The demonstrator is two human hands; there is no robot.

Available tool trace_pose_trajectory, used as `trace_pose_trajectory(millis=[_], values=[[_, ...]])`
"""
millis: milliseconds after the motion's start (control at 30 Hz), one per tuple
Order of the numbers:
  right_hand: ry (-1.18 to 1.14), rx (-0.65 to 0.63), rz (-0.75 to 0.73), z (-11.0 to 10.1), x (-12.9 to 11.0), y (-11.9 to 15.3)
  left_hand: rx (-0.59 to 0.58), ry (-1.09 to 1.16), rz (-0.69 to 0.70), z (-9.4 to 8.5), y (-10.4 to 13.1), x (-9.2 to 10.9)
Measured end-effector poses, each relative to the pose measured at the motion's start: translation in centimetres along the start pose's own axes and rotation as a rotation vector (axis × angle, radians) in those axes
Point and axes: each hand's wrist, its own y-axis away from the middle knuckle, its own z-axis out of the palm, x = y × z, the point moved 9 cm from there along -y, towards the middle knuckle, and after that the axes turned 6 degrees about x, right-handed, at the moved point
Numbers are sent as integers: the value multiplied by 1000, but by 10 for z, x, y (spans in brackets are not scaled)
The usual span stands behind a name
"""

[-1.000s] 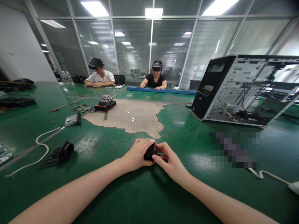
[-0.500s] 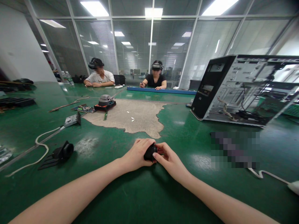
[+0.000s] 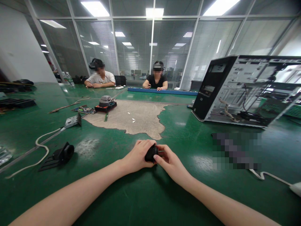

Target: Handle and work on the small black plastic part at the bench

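Between my two hands is a small black part (image 3: pixel 150 153) with a round rim on its right side; its exact kind is hidden by the fingers. My left hand (image 3: pixel 139 155) wraps round it from the left, palm down. From the right, my right hand (image 3: pixel 169 160) pinches the rim with thumb and bent fingers. Both hands are just over the green tabletop (image 3: pixel 131 197). To the left lies a black plastic duct (image 3: pixel 63 153) with a round opening and a flat slatted piece.
An opened computer case (image 3: pixel 218 94) stands at right, behind a blurred strip (image 3: pixel 235 150) with a white cord. A brown worn patch (image 3: pixel 141 116) bears a heatsink fan (image 3: pixel 105 103). Left is a metal bracket (image 3: pixel 73 120) by a white cable (image 3: pixel 42 141). Two people sit across the table.
My hands and the black part stay nearly in place; my right fingers shift only slightly. Across the table, the dark-shirted person's hand on the left side has moved a little.
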Motion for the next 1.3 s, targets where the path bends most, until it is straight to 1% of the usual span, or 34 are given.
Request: trace_pose_trajectory(millis=[67,167,267,433,533,600,700,833,967,1100,1300], values=[[31,-6,-26,0,-3,1,-2,0,4,0,0,0],[50,29,-98,-3,-11,2,1,7,9,0,0,1],[16,56,-130,-6,-13,2,8,8,10,-1,0,1],[-87,36,-16,-5,1,-2,4,-3,6,-1,0,1],[-84,9,22,-3,5,-3,8,-6,10,-1,0,2],[-64,-12,22,-1,4,-2,12,-12,9,-1,-1,2],[-11,11,-33,-3,-2,0,14,-17,11,0,0,1],[-4,55,-105,-7,-9,1,22,-12,16,-1,0,1],[-13,69,-87,-9,-6,-2,25,-18,11,-1,0,1],[-47,36,-69,-6,-6,-2,21,-11,14,-1,0,2],[76,83,-193,-8,-20,4,12,1,18,-2,-1,4]])
